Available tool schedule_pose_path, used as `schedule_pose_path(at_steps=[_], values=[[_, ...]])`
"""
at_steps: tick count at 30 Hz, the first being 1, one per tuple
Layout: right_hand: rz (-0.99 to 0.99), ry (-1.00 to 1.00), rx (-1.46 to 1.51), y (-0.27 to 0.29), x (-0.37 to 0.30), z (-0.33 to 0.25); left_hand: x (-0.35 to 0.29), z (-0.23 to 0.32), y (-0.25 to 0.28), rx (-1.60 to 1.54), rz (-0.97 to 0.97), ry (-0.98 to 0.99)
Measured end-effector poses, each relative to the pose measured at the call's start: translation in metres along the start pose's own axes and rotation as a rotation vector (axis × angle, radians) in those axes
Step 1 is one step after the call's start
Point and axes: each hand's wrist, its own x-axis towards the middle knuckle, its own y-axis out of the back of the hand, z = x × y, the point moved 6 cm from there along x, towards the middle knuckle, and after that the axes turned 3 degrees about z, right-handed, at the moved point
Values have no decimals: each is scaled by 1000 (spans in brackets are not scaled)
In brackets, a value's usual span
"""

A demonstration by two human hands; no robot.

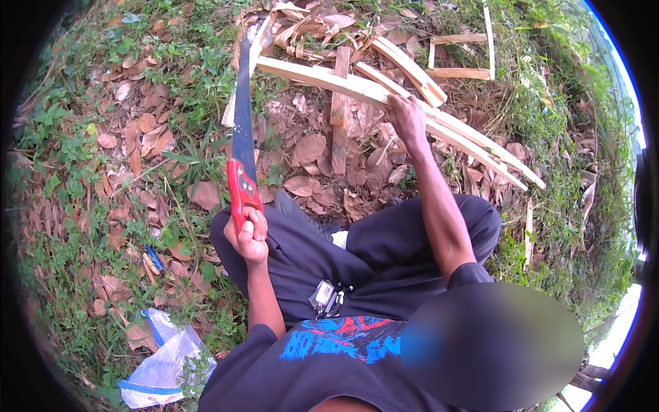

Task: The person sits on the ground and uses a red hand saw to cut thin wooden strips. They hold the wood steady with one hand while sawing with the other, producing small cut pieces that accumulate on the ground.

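Note:
My left hand (pixel 250 235) is closed around the red handle of a handsaw (pixel 242 130), whose dark blade points away from me. The blade stands beside the left end of a long pale wooden strip (pixel 302 71); I cannot tell whether they touch. Farther along that strip, my right hand (pixel 408 122) grips it with bent fingers. Under the strip lies a flat brown piece of wood (pixel 339 137), running toward me. Another pale strip (pixel 477 147) lies close alongside, past my right hand.
Beyond the strips lie more curved wooden strips (pixel 410 69) and a rectangular wooden frame (pixel 461 73). At left are a blue pen-like item (pixel 154 258) and a clear plastic bag (pixel 161 364). A small device with a cord (pixel 322 295) rests on my lap. Dry leaves and grass cover the ground.

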Motion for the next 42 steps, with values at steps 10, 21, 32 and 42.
schedule_pose_path(at_steps=[10,21,32,42], values=[[272,-37,78,-7,-30,-2,-3,-4,0,43,-21,40],[94,-304,-113,-55,-4,31,-11,-20,-66,80,-158,210],[-10,-176,-158,-93,2,54,-15,-100,-110,189,-291,367],[-59,-121,-165,-97,10,54,-20,-102,-115,182,-306,360]])
